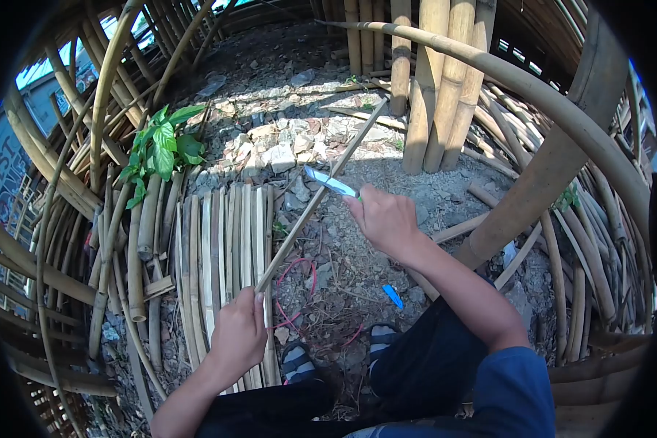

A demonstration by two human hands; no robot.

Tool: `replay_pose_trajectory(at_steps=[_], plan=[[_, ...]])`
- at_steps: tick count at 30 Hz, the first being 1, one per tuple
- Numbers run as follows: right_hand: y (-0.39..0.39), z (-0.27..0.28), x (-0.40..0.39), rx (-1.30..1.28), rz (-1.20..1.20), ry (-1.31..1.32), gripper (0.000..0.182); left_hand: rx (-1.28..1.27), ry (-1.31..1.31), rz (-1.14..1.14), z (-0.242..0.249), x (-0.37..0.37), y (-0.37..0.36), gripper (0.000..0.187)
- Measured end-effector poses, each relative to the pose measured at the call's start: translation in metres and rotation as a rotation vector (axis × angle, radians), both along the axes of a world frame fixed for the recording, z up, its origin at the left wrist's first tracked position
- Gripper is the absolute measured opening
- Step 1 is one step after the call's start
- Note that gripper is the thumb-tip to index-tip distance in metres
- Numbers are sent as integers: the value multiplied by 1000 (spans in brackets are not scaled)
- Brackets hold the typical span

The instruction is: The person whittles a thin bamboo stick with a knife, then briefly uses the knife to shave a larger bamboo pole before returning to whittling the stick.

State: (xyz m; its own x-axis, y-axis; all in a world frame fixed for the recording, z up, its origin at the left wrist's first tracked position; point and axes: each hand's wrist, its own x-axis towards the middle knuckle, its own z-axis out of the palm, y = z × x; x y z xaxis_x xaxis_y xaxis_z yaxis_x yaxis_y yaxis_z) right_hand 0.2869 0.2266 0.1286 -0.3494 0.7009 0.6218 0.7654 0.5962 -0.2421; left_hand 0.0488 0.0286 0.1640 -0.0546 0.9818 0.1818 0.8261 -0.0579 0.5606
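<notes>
My left hand (239, 330) is closed round the near end of a long, thin bamboo strip (299, 226), which slants up and away to the right. In my right hand (388, 221) is a knife (331, 182); its handle is mostly hidden by my fingers, with a bit of green showing. The blade lies across the strip, around its middle, and seems to touch it. Left of the strip, a row of split bamboo slats (223, 248) lies side by side on the ground.
Upright bamboo poles (445, 87) stand at the back right, and a curved pole (533, 80) arches overhead. A leafy plant (160, 146) grows at left. Pink string (299, 292) and a blue object (393, 296) lie on the stony ground before my feet. Bamboo piles flank both sides.
</notes>
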Motion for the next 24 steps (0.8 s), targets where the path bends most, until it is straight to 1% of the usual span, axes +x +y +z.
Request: replay_pose_trajectory(at_steps=[2,7,9,11,12,14,15,17,18,19,21,22,24], plan=[[-1,-3,5,3,-32,-128,43,-117,26,5,2,2,0,22],[12,-9,7,5,10,-113,44,-149,24,15,2,3,0,22],[34,-1,17,5,25,-120,45,-135,28,10,-3,0,1,22],[65,9,38,-240,-179,-16,54,-129,50,3,-12,-7,-7,23],[68,10,39,-235,-180,-14,54,-123,52,2,-9,-7,-5,23],[65,4,42,-281,-183,-100,59,-209,44,23,-4,-5,-8,23],[62,0,43,-285,-184,-97,59,-186,36,17,-10,-7,-10,26],[51,-10,32,-328,-94,-57,57,-168,64,16,-11,-8,-7,26],[38,-10,23,-329,-3,-51,55,-158,84,15,-11,-9,-9,25],[18,-7,13,-332,87,-47,54,-213,67,37,-5,-6,-8,24],[-23,2,-4,-342,230,47,45,-224,56,43,1,-4,-9,23],[-33,1,-8,-344,231,47,45,-224,41,37,3,-2,-9,23],[-45,-1,-11,-285,315,37,45,-195,61,40,7,5,-16,24]])
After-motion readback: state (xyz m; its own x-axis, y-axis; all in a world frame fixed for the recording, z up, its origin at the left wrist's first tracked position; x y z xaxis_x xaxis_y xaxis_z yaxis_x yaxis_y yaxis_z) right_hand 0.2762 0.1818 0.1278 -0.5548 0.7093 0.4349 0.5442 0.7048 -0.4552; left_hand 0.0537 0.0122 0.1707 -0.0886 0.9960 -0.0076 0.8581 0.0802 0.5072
